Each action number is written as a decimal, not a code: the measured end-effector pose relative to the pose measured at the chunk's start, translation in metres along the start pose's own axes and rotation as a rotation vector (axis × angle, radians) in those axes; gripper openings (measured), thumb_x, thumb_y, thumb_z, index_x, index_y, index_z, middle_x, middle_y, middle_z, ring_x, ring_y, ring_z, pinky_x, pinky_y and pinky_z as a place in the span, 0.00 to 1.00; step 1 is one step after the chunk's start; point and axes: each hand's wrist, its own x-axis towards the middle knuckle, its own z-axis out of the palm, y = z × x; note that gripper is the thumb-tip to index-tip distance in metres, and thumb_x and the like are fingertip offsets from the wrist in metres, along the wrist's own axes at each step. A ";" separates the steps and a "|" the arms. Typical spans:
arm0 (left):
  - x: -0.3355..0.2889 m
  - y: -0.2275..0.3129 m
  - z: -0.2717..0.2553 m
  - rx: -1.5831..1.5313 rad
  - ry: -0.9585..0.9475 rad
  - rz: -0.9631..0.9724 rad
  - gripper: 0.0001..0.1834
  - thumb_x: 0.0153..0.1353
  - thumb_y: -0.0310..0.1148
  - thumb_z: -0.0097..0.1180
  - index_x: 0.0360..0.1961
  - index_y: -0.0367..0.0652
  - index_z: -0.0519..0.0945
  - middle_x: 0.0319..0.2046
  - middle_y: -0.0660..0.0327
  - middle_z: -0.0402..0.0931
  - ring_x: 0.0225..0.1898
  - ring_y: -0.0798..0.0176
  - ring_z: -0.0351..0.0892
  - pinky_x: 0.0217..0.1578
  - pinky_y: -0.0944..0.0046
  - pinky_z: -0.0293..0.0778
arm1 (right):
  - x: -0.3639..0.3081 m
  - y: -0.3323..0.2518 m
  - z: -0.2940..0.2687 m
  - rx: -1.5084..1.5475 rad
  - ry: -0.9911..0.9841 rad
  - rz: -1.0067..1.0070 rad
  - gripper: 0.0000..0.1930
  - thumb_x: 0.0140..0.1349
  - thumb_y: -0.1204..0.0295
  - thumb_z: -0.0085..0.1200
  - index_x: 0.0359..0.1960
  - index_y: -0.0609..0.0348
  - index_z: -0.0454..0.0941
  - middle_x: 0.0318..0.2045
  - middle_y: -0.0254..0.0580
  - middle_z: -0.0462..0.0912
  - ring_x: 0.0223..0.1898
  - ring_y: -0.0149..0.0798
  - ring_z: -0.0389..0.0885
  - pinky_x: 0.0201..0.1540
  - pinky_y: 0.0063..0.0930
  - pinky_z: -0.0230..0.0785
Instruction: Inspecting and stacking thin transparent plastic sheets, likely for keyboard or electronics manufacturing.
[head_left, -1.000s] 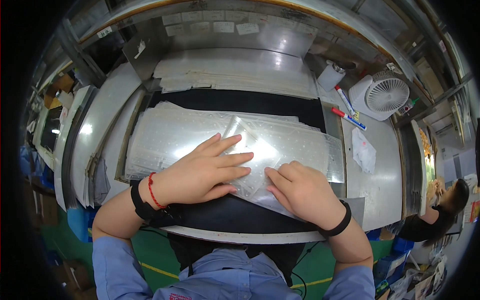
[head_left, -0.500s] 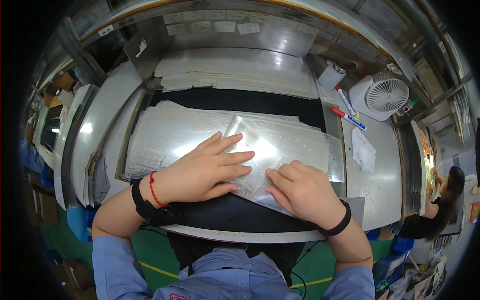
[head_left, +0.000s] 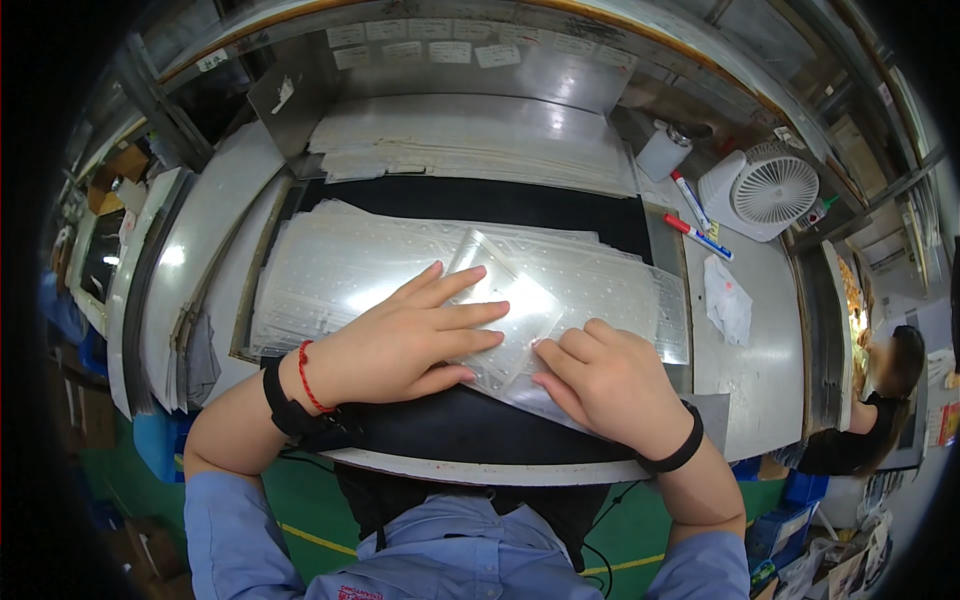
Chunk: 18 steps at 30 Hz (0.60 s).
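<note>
A pile of clear, dotted plastic sheets lies spread across a black mat. On top, a smaller shiny clear sheet sits at an angle, with glare on it. My left hand rests palm down with spread fingers, its fingertips on this angled sheet. My right hand is closed, fingers curled and thumb tucked in, at the angled sheet's right edge. Whatever lies between its thumb and index finger is too small to make out.
Behind the mat is a stack of flat, pale sheets. To the right are markers, a crumpled white tissue, a white fan and a white bottle. Another person is at the far right.
Both my hands and the sheets look the same as before. At the far right, the other person's head and arm have shifted slightly.
</note>
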 end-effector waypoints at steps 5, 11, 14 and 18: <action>0.000 -0.001 0.001 0.003 0.007 0.005 0.21 0.61 0.40 0.61 0.55 0.48 0.79 0.65 0.60 0.67 0.71 0.46 0.56 0.67 0.35 0.57 | 0.000 -0.001 0.000 -0.033 0.011 0.000 0.14 0.54 0.64 0.63 0.40 0.55 0.79 0.29 0.32 0.75 0.33 0.35 0.76 0.31 0.29 0.73; 0.000 -0.001 0.000 0.004 0.005 0.002 0.21 0.61 0.39 0.61 0.54 0.48 0.79 0.65 0.60 0.68 0.71 0.45 0.56 0.67 0.35 0.58 | 0.000 -0.002 0.000 -0.037 0.020 0.003 0.15 0.54 0.64 0.63 0.41 0.54 0.80 0.29 0.32 0.75 0.33 0.35 0.76 0.30 0.29 0.72; 0.000 0.000 0.000 0.000 0.004 0.002 0.21 0.61 0.39 0.61 0.54 0.48 0.79 0.65 0.60 0.68 0.71 0.45 0.56 0.66 0.35 0.58 | 0.000 -0.001 0.000 -0.021 0.009 0.002 0.14 0.55 0.64 0.63 0.42 0.54 0.81 0.30 0.32 0.76 0.31 0.36 0.76 0.30 0.30 0.71; 0.000 -0.002 0.001 -0.029 -0.016 -0.012 0.23 0.60 0.38 0.63 0.57 0.50 0.78 0.67 0.60 0.66 0.72 0.43 0.55 0.68 0.34 0.53 | 0.000 -0.001 0.000 -0.025 0.012 -0.005 0.13 0.54 0.64 0.63 0.39 0.54 0.80 0.28 0.31 0.75 0.32 0.35 0.76 0.30 0.29 0.72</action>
